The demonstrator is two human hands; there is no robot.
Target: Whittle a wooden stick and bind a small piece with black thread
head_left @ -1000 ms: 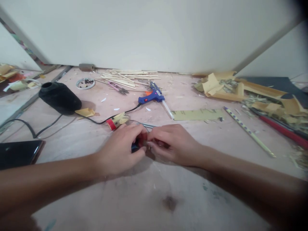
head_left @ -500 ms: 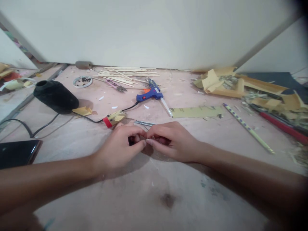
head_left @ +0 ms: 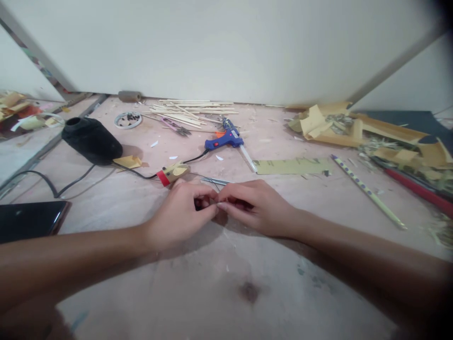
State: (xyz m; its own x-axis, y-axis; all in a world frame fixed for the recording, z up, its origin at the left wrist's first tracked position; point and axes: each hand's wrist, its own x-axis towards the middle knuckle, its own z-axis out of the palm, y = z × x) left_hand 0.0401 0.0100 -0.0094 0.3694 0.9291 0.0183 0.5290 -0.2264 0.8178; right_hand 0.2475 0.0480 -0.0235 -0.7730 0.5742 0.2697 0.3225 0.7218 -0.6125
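Observation:
My left hand and my right hand meet at the fingertips over the work surface. Thumb and fingers of each are pinched together on something too small and too hidden to name. Just beyond the fingertips lies a slim metal tool, partly covered by my hands. A small wooden-looking piece with a red end rests beyond my left hand. Farther back, a blue hot glue gun lies on its side, a clear glue stick sticking out of its back.
Thin wooden sticks, small pink-handled snips and a round lid with dark bits lie at the back. Left are a black bottle-shaped object and a phone; right, a sandpaper strip, a patterned pencil and paper scraps.
The whole view has shifted slightly, so things appear a little farther right. Both hands keep their pinch with hardly any finger movement.

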